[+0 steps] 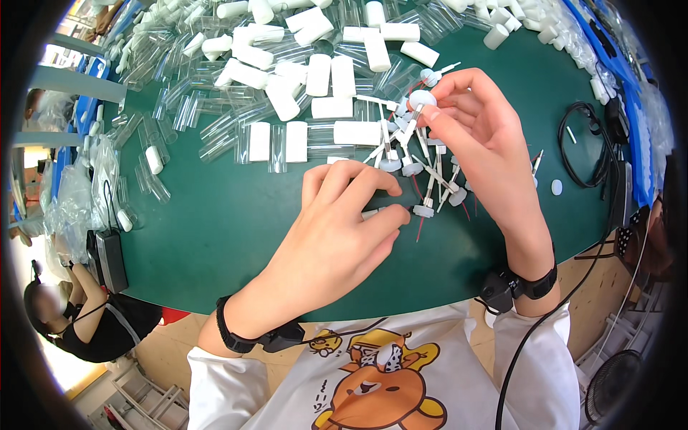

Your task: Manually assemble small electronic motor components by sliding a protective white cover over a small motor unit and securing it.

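Note:
My right hand (481, 136) pinches a small white rod with a round cap (423, 99) between thumb and fingertips, above a loose pile of similar capped rods (432, 179). Thin red wires trail from some of them. Low over the table, my left hand (337, 226) is bent, its fingers apart, at the pile's left edge. A pale piece (370, 213) shows in the gap between its thumb and forefinger; it does not look gripped. The left palm hides what lies beneath.
On the green table (215, 236), many clear tubes (215, 140) and white cylinders (296, 142) cover the far side. A coiled black cable (573, 154) and a white disc (556, 187) lie at the right. Plastic bags (79, 193) and another person (93, 315) are at the left.

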Tool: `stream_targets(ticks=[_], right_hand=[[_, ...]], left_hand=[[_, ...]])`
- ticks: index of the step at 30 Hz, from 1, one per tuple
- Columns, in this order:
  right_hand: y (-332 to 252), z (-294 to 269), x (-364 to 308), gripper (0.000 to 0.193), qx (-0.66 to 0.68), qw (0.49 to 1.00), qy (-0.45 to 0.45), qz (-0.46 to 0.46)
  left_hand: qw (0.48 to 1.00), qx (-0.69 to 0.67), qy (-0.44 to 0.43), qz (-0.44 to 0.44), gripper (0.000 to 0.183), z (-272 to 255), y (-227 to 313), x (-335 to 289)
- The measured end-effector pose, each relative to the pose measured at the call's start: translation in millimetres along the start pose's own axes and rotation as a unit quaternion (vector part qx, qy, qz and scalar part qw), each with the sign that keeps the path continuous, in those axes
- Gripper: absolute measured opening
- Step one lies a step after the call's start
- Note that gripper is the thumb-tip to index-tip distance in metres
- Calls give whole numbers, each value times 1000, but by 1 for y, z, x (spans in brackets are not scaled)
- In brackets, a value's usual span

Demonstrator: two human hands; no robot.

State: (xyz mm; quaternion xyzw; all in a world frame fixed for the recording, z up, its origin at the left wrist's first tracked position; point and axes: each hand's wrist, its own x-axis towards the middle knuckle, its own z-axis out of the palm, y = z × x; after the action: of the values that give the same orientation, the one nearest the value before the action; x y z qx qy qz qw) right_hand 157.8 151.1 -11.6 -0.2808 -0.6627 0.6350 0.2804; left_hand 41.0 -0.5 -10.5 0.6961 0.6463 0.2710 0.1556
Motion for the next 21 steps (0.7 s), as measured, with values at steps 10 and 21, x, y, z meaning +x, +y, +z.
stream_targets(ticks=[10,21], right_hand=[[1,0,1,15,37,999,7,-24],[-1,3,-3,13,21,999,-25,-24]], left_hand=[[987,-9,143,-70,15,-3,-8,4],[976,62,169,-121,33,3,-23,9]])
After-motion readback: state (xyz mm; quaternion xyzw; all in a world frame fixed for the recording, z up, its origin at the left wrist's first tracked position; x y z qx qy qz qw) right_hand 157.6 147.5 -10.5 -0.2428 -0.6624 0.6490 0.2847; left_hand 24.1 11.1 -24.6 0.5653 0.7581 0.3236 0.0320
